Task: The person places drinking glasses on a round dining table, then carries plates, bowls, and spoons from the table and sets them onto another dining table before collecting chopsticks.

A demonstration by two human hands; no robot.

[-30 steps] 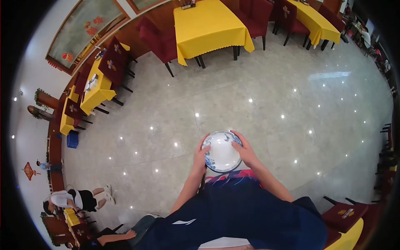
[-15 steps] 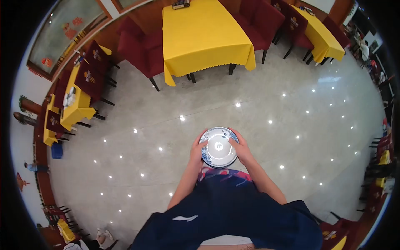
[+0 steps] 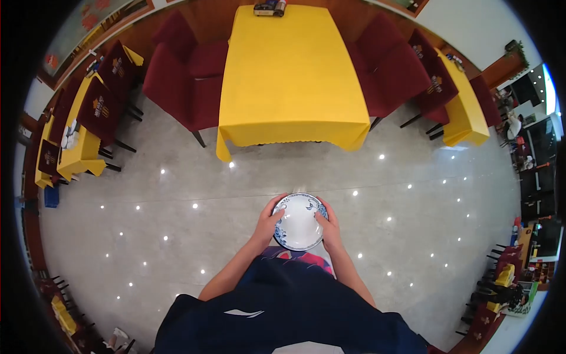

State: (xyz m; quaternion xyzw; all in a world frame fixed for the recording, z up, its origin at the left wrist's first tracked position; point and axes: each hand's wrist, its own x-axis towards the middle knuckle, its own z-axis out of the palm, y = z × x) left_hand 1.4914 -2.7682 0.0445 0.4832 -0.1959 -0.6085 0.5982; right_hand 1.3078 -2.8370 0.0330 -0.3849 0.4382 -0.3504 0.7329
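A white plate (image 3: 299, 227) with a blue floral rim is held level in front of my body, above the floor. My left hand (image 3: 269, 221) grips its left edge, with the thumb over the rim. On the opposite edge, my right hand (image 3: 328, 225) holds it the same way. The fingers beneath are mostly hidden. Whether more plates are stacked under it I cannot tell.
Ahead stands a table with a yellow cloth (image 3: 295, 76), a dark item (image 3: 270, 7) at its far end. Red chairs (image 3: 188, 82) flank it. More yellow tables (image 3: 466, 100) stand at both sides. A person (image 3: 514, 125) is far right.
The yellow table ahead has come nearer and more central as my view moved forward and turned. The plate stays in both my hands.
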